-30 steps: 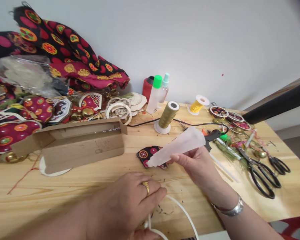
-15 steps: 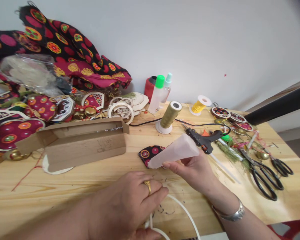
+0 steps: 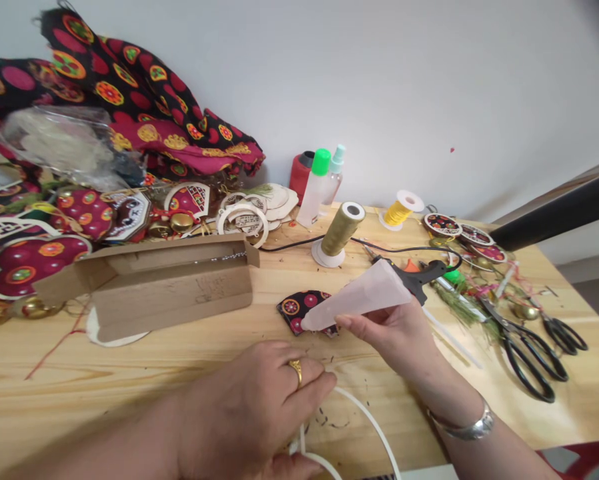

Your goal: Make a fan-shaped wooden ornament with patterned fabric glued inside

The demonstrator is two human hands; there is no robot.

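Note:
My right hand (image 3: 402, 337) grips a frosted white squeeze bottle (image 3: 359, 297), tilted with its narrow end low and to the left. Behind that end lies a small piece of black and red patterned fabric (image 3: 308, 303), partly covered by the bottle. Closer to me, my left hand (image 3: 259, 407), with a ring on one finger, is closed on a thin white hoop (image 3: 372, 420). Part of the hoop is hidden under the fingers, and its lower side runs out of view.
An open cardboard box (image 3: 174, 293) stands left, before patterned ornaments (image 3: 34, 267) and bunched fabric (image 3: 144, 87). A thread spool (image 3: 340, 230) and capped bottle (image 3: 314, 193) stand behind. Right are a black glue gun (image 3: 426, 275), its cord, and scissors (image 3: 526, 353).
My right hand and the bottle have shifted slightly right, uncovering more of the fabric piece and covering more of the glue gun. My left hand stays on the hoop.

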